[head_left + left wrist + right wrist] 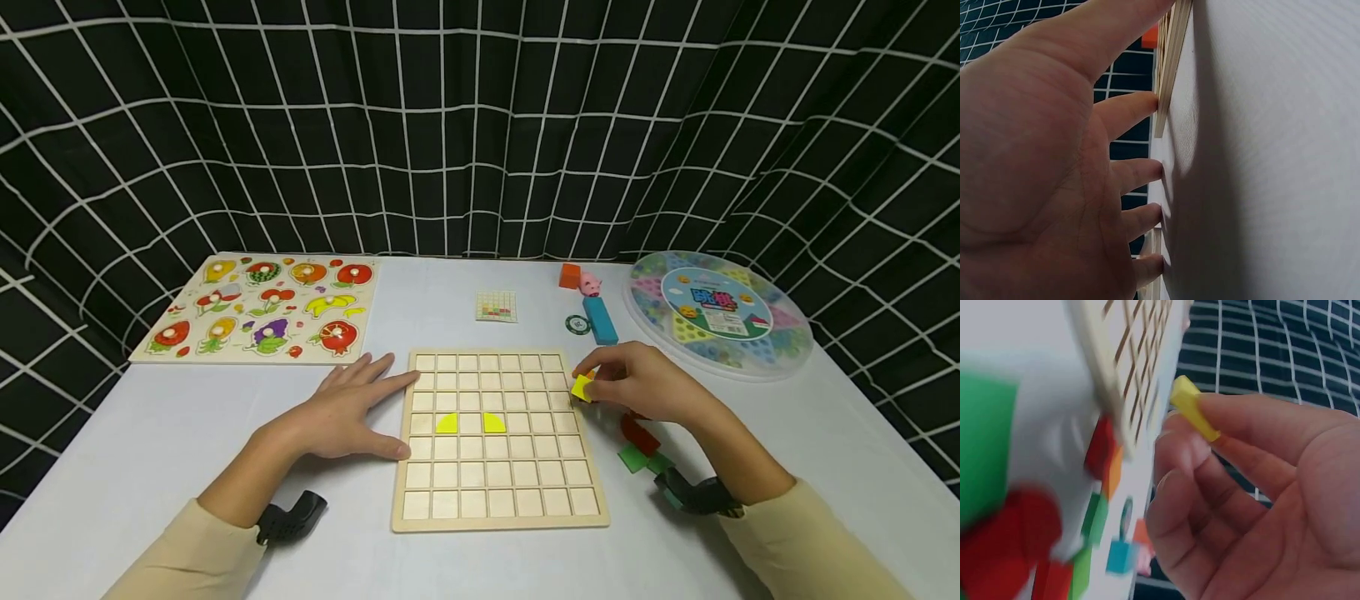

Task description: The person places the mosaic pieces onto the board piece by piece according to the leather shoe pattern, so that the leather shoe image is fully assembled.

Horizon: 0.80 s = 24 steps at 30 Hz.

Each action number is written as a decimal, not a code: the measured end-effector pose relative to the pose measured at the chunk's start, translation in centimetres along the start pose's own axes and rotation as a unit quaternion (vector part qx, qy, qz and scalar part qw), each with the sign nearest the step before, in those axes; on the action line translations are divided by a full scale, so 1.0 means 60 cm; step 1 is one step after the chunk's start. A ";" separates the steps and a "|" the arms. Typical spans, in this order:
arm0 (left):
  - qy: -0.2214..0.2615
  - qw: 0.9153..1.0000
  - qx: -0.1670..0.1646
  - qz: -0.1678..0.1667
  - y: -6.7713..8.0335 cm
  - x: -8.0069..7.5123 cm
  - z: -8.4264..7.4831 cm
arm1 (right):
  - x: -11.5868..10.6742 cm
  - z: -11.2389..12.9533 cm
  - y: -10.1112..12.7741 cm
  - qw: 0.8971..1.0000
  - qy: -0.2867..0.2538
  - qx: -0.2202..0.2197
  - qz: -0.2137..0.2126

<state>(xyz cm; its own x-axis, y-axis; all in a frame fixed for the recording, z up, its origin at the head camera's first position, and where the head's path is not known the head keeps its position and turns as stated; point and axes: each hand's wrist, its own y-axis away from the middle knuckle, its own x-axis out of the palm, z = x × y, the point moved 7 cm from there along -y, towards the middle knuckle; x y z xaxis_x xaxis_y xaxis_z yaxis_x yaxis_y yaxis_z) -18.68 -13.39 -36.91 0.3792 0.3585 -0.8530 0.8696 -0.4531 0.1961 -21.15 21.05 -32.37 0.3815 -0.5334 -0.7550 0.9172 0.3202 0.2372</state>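
1. Wooden grid board lies nearest on the white bench, its square cells mostly bare; two yellow quarter-round pieces sit in the middle row with one cell between them.
2. Flat against the board's left edge rests the left hand, fingers straight and spread, tips touching the bench and the board's rim. Judged from that, it is steadying the board; keeping light sideways pressure there should stop the board sliding when a piece goes in.
3. At the board's right edge the right hand pinches a small yellow piece between thumb and forefinger, the other fingers curled beneath. The piece hangs just above the rim, not yet in any cell.
4. To seat it well, I would turn the piece until its straight sides run along the cell walls, lower it level, and let go only once it drops flush; a tilted entry could jam on the thin ribs.
5. Beside that wrist lie loose red and green pieces.
6. Farther back: a small pattern card, a blue block, an orange block, a round lidded game tray, and a fruit peg puzzle at the left.
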 end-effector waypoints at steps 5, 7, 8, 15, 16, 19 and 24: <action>0.000 1.000 0.003 0.002 0.000 0.000 0.000 | 0.021 0.038 -0.018 0.998 -0.059 -0.033 0.010; -0.001 1.000 0.004 0.001 0.001 -0.001 0.000 | 0.031 0.056 -0.025 0.996 -0.075 -0.049 0.014; -0.001 1.000 0.004 0.000 0.002 -0.001 0.000 | 0.037 0.065 -0.029 0.995 -0.081 -0.057 0.018; -0.003 1.000 0.000 -0.003 0.006 -0.001 0.000 | 0.089 0.130 -0.042 0.984 -0.117 -0.105 0.082; -0.004 1.000 0.000 -0.003 0.006 -0.001 0.000 | 0.098 0.138 -0.043 0.982 -0.120 -0.112 0.091; -0.007 1.000 0.000 -0.006 0.006 -0.002 0.000 | 0.122 0.159 -0.045 0.977 -0.125 -0.132 0.114; -0.006 1.000 0.006 -0.007 0.005 -0.002 -0.002 | 0.156 0.182 -0.048 0.977 -0.086 -0.143 0.130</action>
<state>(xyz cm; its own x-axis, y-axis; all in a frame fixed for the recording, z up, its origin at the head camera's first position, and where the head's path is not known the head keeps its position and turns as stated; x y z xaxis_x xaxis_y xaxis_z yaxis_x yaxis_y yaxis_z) -18.45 -13.49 -36.70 0.3640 0.3551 -0.8611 0.8706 -0.4582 0.1791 -18.96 6.59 -33.45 0.6339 -0.5212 -0.5714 0.7264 0.6549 0.2086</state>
